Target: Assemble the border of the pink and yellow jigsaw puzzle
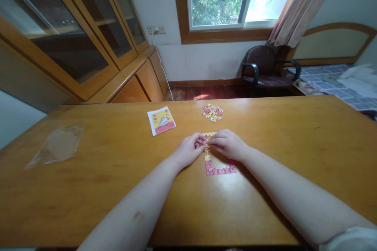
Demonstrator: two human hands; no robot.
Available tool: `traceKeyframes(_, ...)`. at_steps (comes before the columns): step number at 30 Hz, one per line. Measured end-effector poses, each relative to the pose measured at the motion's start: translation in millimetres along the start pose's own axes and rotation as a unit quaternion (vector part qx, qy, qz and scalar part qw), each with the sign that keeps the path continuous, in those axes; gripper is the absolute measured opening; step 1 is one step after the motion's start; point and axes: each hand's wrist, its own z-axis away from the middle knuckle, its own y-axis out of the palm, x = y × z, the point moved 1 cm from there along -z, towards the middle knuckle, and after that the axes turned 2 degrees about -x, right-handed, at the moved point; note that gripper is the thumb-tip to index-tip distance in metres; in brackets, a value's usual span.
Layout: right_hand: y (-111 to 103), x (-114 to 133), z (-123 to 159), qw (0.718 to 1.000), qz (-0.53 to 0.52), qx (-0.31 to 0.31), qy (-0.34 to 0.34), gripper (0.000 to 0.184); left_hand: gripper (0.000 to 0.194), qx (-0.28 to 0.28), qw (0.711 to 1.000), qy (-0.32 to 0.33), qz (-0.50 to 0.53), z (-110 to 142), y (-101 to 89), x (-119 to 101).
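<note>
A partly joined jigsaw puzzle frame (221, 171) lies on the table, pink along its near edge and yellow towards the far side. At its upper left, my left hand (190, 149) has curled fingers closed at the border pieces. My right hand (229, 144) reaches in from the other side, its fingers together and fingertips on the same stretch of border. Small yellow pieces (207, 149) show between the two hands. Whatever each hand pinches is too small and covered to make out. The right hand hides part of the frame's right side.
Beyond the hands lies a pile of loose puzzle pieces (212, 112). A picture card (161, 120) is left of it. A clear plastic bag (59, 145) rests on the left of the wooden table (103, 188). Past the far edge stands an armchair (260, 66).
</note>
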Motion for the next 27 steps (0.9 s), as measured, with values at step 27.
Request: traceKeyframes(27,0.8,4.9,-0.6,0.993,-0.05,0.104,0.008,0.01,0.045,0.092,0.941,0.191,-0.264,8.3,-9.9,-6.0)
